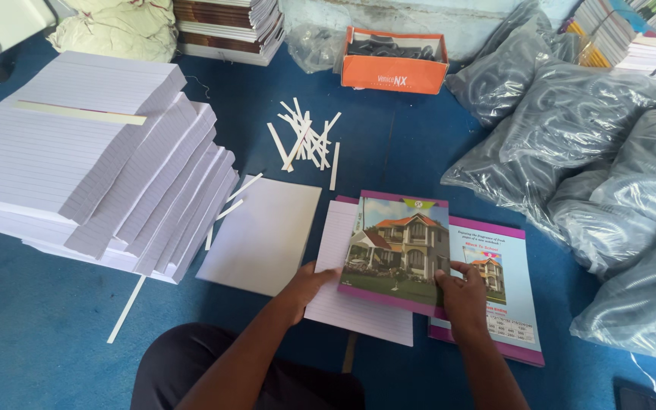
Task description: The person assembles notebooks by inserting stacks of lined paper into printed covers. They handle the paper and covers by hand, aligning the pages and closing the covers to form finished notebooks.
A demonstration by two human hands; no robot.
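Right hand (463, 298) pinches the printed cover (398, 249) at its lower right corner, thumb on top. Left hand (307, 287) presses flat at the cover's lower left edge, closed on nothing, apparently steadying it square over the ruled sheets (347, 296). Cover: glossy, purple-bordered, house picture, face up, centre-frame. Back-cover stack (506, 304) at 3 o'clock; plain white sheet (261, 234) at 9; paper strips (305, 140) at 11.
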